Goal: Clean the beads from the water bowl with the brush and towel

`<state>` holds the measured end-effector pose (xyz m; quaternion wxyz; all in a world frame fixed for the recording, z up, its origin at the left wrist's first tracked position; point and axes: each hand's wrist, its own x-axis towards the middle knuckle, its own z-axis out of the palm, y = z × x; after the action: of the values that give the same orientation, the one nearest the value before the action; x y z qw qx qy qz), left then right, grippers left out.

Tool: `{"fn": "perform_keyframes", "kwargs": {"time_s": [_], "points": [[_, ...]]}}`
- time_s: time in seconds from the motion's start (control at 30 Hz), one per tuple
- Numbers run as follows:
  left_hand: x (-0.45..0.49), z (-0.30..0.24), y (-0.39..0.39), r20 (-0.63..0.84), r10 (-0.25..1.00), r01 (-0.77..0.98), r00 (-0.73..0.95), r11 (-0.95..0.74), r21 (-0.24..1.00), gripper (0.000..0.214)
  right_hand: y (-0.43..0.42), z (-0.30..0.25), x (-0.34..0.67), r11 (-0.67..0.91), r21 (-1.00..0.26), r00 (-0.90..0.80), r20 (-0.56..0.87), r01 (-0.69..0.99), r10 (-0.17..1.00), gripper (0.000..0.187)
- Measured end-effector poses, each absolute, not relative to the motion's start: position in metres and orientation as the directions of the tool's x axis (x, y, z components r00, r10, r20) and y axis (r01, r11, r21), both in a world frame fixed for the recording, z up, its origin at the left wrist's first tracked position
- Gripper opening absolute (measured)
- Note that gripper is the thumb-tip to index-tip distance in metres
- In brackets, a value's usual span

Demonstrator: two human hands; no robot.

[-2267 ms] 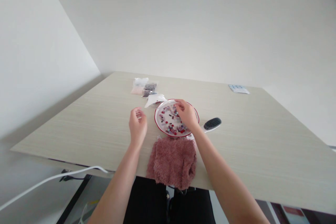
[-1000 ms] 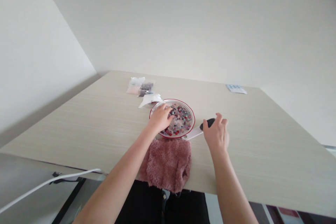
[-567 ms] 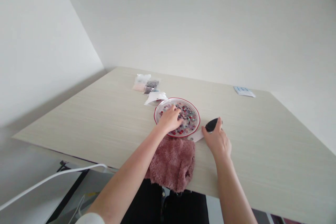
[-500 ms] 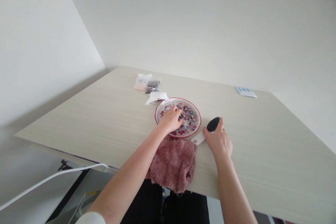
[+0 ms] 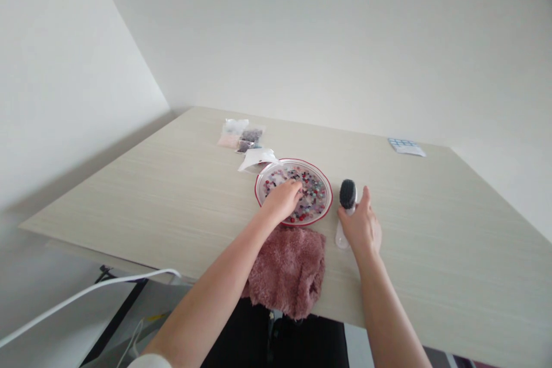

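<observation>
My left hand (image 5: 283, 200) is over the red-rimmed plate (image 5: 329, 207), its fingers closed together and turned down among the loose coloured beads (image 5: 311, 195). What the fingertips pinch, if anything, is hidden. Right of the plate is a white-handled brush (image 5: 347, 194), its dark bristles facing up and its handle pointing toward me. My right hand (image 5: 363, 224) is beside it, thumb across the neck of the handle and index finger stretched out apart from the head. A fluffy dusty-pink cloth (image 5: 287, 270) lies in front of the plate, over the table's near edge.
Small clear packets (image 5: 250, 139) of beads lie behind the plate to the left. An opened white packet (image 5: 259, 157) touches the plate's rim. A blue-checked packet (image 5: 406, 147) is at the back right of the table (image 5: 142, 201). A white cable (image 5: 99, 284) runs at lower left.
The brush has turned so its head points away from me and its bristles show. My right index finger has come apart from the head. My left hand has shifted slightly right among the beads.
</observation>
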<state>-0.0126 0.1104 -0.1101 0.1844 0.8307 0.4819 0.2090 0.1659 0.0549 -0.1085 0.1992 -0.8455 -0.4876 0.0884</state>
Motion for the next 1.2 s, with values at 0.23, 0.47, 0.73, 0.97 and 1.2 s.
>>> {"fn": "perform_keyframes", "kwargs": {"time_s": [0.23,0.47,0.73,0.97,1.2], "points": [[-0.011,-0.095,0.113,-0.129,0.958,-0.063,0.257,0.15,0.987,0.008,0.058,-0.117,0.169,-0.316,-0.683,0.567,0.174,0.659,0.805,0.076],[-0.026,-0.083,0.118,-0.256,0.741,-0.716,0.621,0.669,0.2,0.008,0.06,-0.12,0.169,-0.195,-0.83,0.595,0.191,0.523,0.781,0.076],[-0.031,-0.077,0.116,-0.202,0.734,-0.731,0.649,0.675,0.103,0.006,0.061,-0.121,0.169,-0.153,-0.855,0.584,0.197,0.495,0.788,0.071],[-0.027,-0.082,0.116,-0.246,0.833,-0.737,0.496,0.554,0.387,0.012,0.061,-0.122,0.168,-0.13,-0.858,0.562,0.204,0.497,0.801,0.068],[-0.027,-0.083,0.111,-0.221,0.848,-0.755,0.482,0.529,0.386,0.013,0.059,-0.118,0.165,-0.141,-0.847,0.556,0.203,0.513,0.806,0.067]]}}
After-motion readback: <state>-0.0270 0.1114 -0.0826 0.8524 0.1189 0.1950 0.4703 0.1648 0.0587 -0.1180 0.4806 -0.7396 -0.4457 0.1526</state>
